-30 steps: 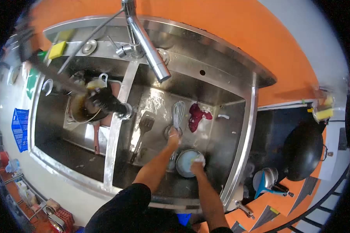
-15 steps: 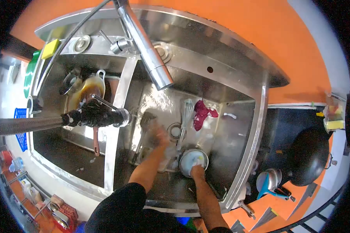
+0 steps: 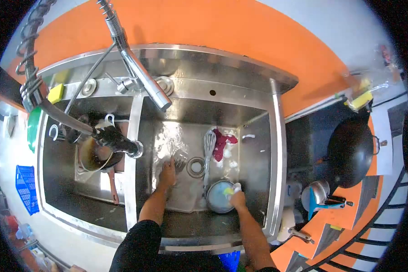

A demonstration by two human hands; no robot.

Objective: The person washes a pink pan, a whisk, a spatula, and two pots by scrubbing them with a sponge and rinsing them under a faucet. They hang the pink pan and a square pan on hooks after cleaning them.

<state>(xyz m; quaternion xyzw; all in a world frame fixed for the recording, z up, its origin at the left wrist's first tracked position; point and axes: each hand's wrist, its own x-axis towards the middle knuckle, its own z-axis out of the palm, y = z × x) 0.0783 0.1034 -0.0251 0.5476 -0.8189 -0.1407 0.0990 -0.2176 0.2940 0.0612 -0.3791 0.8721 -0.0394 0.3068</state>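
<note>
My left hand (image 3: 168, 173) is closed in the right basin, left of the drain (image 3: 196, 167). A slotted turner (image 3: 180, 162) shows its dark head beside my fingers; its handle is hidden by the hand. My right hand (image 3: 238, 199) grips a foamy yellow-green sponge (image 3: 229, 191) at the right rim of a round bowl (image 3: 218, 203) of cloudy, soapy water. Above the bowl lies a wire whisk (image 3: 209, 146), its handle pointing down towards it. A dark red cloth (image 3: 220, 144) lies right of the whisk, with foam around it.
Over the sink hangs a chrome faucet (image 3: 145, 84). Soiled pans (image 3: 93, 156) fill part of the left basin, across the steel divider (image 3: 130, 190). To the right are a black wok (image 3: 351, 152) and small pots (image 3: 319, 192). A yellow sponge (image 3: 55, 93) sits on the back left ledge.
My left hand has moved left and down to the turner, whose head now lies nearer the drain. My right hand stays at the bowl with the sponge. The whole view has shifted.
</note>
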